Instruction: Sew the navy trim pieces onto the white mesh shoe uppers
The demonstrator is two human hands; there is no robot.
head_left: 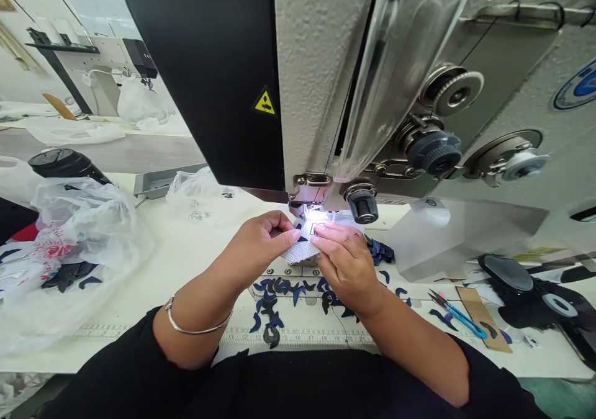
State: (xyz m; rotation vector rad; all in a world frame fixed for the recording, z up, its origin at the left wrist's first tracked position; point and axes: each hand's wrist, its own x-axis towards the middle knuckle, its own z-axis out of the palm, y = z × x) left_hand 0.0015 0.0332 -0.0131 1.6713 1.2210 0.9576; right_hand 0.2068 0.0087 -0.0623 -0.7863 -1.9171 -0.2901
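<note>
My left hand (263,242) and my right hand (342,264) pinch a piece of white mesh fabric (300,252) from both sides. The fabric lies just below the steel presser foot (298,208) of an industrial sewing machine (321,84), under its lit needle area. A small dark navy patch shows on the mesh between my fingertips. Several navy cut fabric pieces (279,288) lie on the table below my hands, and a small heap of them (379,250) sits beside my right hand. A silver bangle (198,319) circles my left wrist.
A clear plastic bag (79,245) holding dark pieces lies to the left. Blue-handled thread snips (459,315) and a cardboard strip (482,318) lie to the right, near a dark fabric pile (516,292). A ruler scale (298,338) runs along the table's near edge. Another sewing machine (93,65) stands behind.
</note>
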